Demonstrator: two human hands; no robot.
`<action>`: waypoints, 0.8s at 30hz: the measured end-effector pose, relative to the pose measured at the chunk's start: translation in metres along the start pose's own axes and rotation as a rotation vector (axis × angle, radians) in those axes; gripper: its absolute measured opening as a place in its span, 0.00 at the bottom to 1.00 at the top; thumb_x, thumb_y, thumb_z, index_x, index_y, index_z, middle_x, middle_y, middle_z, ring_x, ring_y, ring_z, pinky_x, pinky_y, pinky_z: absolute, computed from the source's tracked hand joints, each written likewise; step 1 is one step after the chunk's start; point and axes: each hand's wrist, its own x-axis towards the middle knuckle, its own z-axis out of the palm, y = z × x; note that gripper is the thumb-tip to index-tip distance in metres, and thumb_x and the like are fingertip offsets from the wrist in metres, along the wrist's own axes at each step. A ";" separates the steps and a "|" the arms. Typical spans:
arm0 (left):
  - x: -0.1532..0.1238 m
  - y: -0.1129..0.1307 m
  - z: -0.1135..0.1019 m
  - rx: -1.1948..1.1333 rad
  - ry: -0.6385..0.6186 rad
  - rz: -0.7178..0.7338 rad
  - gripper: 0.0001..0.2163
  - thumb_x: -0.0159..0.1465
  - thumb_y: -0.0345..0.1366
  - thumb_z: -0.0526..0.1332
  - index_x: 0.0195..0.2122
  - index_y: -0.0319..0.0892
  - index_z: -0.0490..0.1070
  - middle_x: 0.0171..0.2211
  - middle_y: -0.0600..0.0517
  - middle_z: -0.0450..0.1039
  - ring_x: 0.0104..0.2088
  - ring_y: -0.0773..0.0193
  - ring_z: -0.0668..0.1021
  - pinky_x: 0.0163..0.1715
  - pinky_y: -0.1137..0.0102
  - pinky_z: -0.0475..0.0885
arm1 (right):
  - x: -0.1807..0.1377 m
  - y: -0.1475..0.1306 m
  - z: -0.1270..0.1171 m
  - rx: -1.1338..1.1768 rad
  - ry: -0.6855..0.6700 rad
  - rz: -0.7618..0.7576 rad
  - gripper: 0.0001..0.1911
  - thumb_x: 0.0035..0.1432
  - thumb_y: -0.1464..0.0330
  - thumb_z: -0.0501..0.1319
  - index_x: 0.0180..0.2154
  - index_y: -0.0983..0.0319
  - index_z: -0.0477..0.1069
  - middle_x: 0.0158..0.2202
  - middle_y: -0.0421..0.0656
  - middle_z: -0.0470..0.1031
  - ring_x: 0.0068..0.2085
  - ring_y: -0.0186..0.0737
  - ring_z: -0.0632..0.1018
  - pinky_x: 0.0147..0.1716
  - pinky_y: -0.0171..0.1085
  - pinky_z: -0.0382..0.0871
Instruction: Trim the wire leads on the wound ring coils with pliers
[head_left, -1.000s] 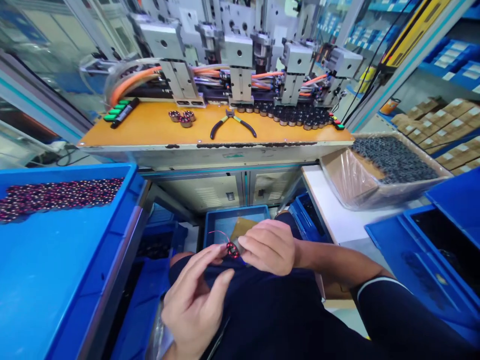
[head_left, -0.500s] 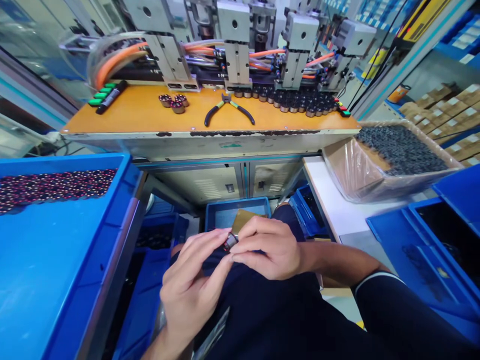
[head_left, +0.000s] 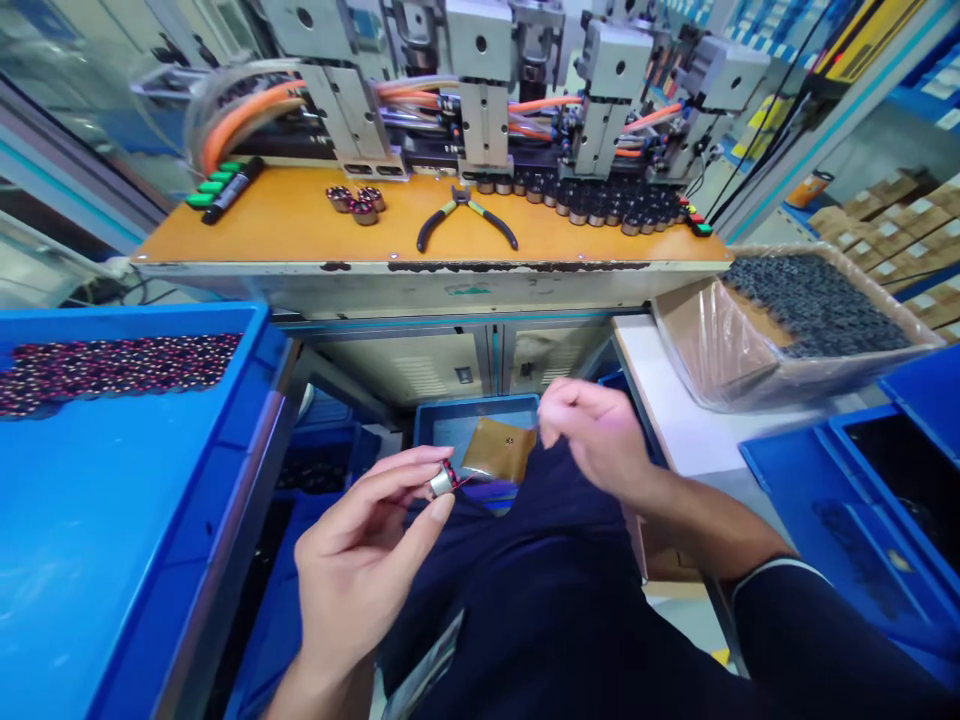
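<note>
My left hand (head_left: 367, 550) pinches a small wound stator (head_left: 442, 480) between thumb and fingers, over my lap. The stator is a short silver cylinder with dark red windings, and a thin red wire end sticks out to its right. My right hand (head_left: 596, 435) is raised apart from it, to the right, with its fingers curled together and blurred. Whether those fingertips hold anything is too small to see. Between the hands lies a yellow-brown sheet (head_left: 491, 450) with a tiny dark spot on it, at the front of a blue bin (head_left: 431, 420).
On the orange bench (head_left: 285, 225) are cutting pliers (head_left: 466, 212), a marker (head_left: 232, 190), three stators (head_left: 360, 205) and many dark cylinders (head_left: 600, 205). A blue tray (head_left: 127, 480) holding wound parts stands left. A plastic-lined carton (head_left: 720, 345) of dark parts sits right.
My right hand has left the stator and moved up and right. My left hand keeps the stator, which is now turned so its windings and loose wire show. More of the sheet is visible.
</note>
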 end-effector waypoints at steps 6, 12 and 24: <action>0.012 0.010 -0.009 0.329 -0.189 0.221 0.13 0.62 0.25 0.64 0.47 0.42 0.73 0.49 0.51 0.75 0.47 0.69 0.78 0.49 0.75 0.74 | 0.031 -0.037 0.001 -0.732 -0.443 -1.025 0.08 0.63 0.70 0.62 0.43 0.66 0.76 0.37 0.42 0.76 0.31 0.31 0.72 0.26 0.34 0.65; 0.004 0.007 -0.010 0.354 -0.181 0.226 0.15 0.60 0.26 0.67 0.47 0.43 0.74 0.47 0.51 0.76 0.45 0.68 0.79 0.48 0.75 0.75 | 0.038 -0.030 0.013 -0.948 -0.648 -1.084 0.13 0.65 0.73 0.57 0.31 0.68 0.78 0.31 0.45 0.73 0.28 0.36 0.66 0.23 0.38 0.56; -0.005 0.002 -0.021 0.168 -0.107 0.284 0.17 0.59 0.18 0.64 0.47 0.41 0.74 0.50 0.47 0.74 0.48 0.64 0.78 0.50 0.69 0.75 | 0.074 -0.033 0.020 -0.171 -0.694 0.632 0.15 0.57 0.61 0.62 0.33 0.69 0.71 0.26 0.41 0.69 0.24 0.30 0.68 0.26 0.33 0.63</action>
